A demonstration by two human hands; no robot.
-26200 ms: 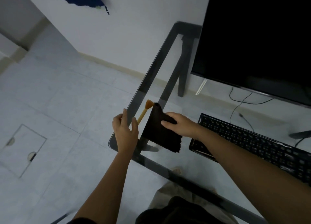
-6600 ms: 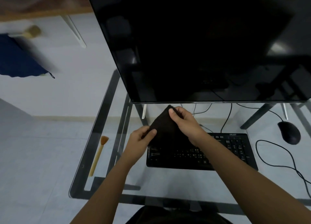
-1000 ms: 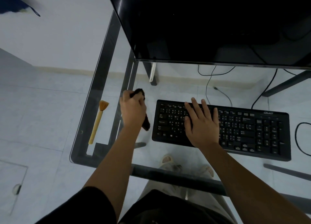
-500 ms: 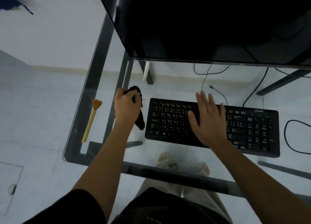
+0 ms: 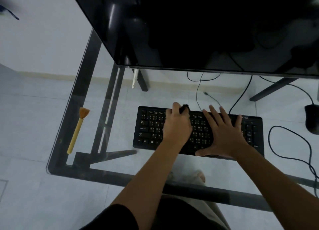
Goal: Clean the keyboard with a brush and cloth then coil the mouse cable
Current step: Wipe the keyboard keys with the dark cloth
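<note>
A black keyboard (image 5: 150, 129) lies on the glass desk (image 5: 120, 162) in front of me. My left hand (image 5: 176, 126) is over the keyboard's left-middle keys and grips a bunched black cloth (image 5: 185, 107), of which only a tip shows past the fingers. My right hand (image 5: 222, 133) lies flat with spread fingers on the keyboard's right half. A wooden-handled brush (image 5: 77, 131) lies near the desk's left edge, bristles pointing away from me. The black mouse (image 5: 312, 119) sits at the far right, and its cable (image 5: 293, 143) loops loosely over the glass.
A large dark monitor (image 5: 189, 27) hangs over the back of the desk, close above the keyboard. Thin cables (image 5: 198, 90) run behind the keyboard. The desk's dark metal frame (image 5: 107, 107) shows through the glass, with tiled floor (image 5: 25, 126) below.
My left hand has carried the cloth from beside the keyboard's left end onto the keys. My right hand has shifted right along the keyboard and still lies flat.
</note>
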